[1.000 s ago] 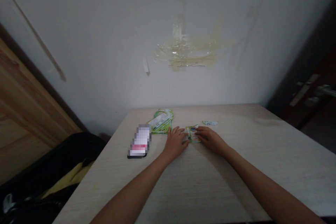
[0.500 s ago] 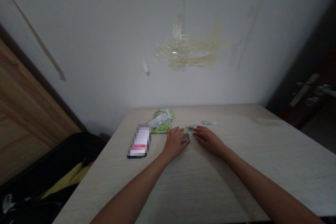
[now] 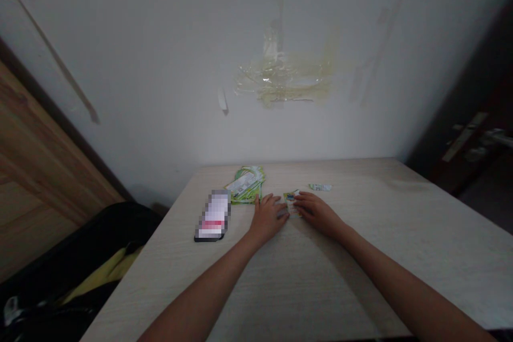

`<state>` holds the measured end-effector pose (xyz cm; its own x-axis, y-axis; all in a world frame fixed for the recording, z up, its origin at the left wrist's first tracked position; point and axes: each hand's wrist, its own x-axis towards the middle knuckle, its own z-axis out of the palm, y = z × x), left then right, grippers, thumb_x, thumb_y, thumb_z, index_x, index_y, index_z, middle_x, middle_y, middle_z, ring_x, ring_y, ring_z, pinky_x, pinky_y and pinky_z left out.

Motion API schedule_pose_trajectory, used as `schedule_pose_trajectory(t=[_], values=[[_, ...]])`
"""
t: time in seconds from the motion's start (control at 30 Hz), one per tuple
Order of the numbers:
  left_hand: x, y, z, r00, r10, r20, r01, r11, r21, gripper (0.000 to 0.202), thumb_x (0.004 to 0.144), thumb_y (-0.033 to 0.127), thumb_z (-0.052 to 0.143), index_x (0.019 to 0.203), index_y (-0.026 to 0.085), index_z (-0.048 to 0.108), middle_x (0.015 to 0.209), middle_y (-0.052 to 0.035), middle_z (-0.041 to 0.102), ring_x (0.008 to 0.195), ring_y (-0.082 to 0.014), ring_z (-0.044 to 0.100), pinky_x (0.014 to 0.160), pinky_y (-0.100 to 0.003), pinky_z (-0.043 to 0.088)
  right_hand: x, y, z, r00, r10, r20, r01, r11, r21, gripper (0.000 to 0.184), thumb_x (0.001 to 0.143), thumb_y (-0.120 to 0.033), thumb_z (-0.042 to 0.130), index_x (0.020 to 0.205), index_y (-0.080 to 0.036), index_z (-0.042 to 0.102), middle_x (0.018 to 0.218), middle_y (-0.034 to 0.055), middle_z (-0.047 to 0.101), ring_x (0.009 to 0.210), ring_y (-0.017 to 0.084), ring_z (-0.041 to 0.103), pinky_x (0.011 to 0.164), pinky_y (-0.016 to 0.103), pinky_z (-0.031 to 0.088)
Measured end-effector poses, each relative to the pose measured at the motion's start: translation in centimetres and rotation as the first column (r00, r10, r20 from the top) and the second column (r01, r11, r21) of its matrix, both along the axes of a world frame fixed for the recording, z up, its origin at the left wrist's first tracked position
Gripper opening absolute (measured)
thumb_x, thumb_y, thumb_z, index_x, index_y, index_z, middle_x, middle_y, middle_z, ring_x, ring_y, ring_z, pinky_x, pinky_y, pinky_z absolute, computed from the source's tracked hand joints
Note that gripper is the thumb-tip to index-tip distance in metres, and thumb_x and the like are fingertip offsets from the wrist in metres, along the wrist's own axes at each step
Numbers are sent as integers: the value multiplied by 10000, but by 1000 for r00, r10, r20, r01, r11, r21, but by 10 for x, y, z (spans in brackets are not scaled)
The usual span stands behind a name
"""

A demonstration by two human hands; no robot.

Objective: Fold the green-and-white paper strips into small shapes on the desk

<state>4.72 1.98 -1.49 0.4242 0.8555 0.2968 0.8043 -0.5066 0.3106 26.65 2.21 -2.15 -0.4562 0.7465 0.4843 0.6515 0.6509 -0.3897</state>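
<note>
A small green-and-white printed packet [image 3: 291,197] lies flat on the table between my two hands. My left hand [image 3: 266,219] rests palm down at its left side, fingers spread, with the fingertips close to the packet's edge. From the right, my right hand [image 3: 318,214] lies with its fingers stretched over the packet's right part, hiding some of it. Just beyond my left fingers is a pile of similar green packets [image 3: 250,192], overlapping one another. The print is too small to read.
Left of my left hand lies a phone [image 3: 214,216] with its lit screen blurred out. A torn packet strip [image 3: 320,187] sits beyond my right hand. The pale wooden table [image 3: 393,214] meets a taped wall [image 3: 160,64]. Dark bags [image 3: 120,224] stand at the left.
</note>
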Motion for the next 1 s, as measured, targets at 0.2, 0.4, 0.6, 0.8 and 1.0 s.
schedule_pose_trajectory(t=[0.2, 0.4, 0.6, 0.8, 1.0], values=[[0, 0, 0, 1000, -1, 4, 1, 1000, -7, 296, 877, 410, 608, 1160, 336, 654, 1325, -12, 581, 1330, -289, 384, 1137, -651, 56, 1, 0, -2, 1000, -3, 6, 3, 1000, 1, 294, 917, -281, 525, 1162, -231, 679, 1245, 82, 648, 1250, 251, 520, 1061, 483, 432], [0, 1, -2, 1000, -6, 9, 6, 1000, -6, 308, 881, 427, 595, 1165, 325, 655, 1327, -20, 577, 1331, -293, 377, 1140, -640, 60, 1, 1, 0, 1000, 12, 24, -12, 1000, -8, 297, 928, -279, 508, 1165, -222, 678, 1246, 85, 648, 1261, 250, 508, 1067, 488, 423], [0, 1, -1, 1000, -11, 0, 11, 1000, 1, 291, 887, 427, 586, 1148, 323, 661, 1330, -26, 578, 1326, -294, 381, 1126, -656, 77, 0, -1, 1, 1000, 7, 6, -7, 1000, -11, 286, 919, -264, 523, 1152, -221, 685, 1239, 83, 653, 1250, 252, 519, 1068, 490, 422], [0, 0, -2, 1000, -11, 0, 11, 1000, 5, 295, 890, 412, 587, 1165, 327, 654, 1335, -18, 574, 1328, -296, 383, 1121, -672, 61, -2, -1, 1, 1000, -2, 5, 2, 1000, -9, 281, 916, -253, 527, 1141, -216, 690, 1237, 86, 654, 1251, 257, 519, 1067, 493, 424], [-1, 1, -4, 1000, -14, 0, 14, 1000, 17, 297, 890, 423, 579, 1162, 332, 659, 1336, -22, 574, 1326, -287, 384, 1138, -641, 75, -2, -2, 2, 1000, 1, 1, -1, 1000, -14, 283, 920, -260, 520, 1146, -224, 688, 1225, 85, 661, 1251, 249, 519, 1069, 483, 423]])
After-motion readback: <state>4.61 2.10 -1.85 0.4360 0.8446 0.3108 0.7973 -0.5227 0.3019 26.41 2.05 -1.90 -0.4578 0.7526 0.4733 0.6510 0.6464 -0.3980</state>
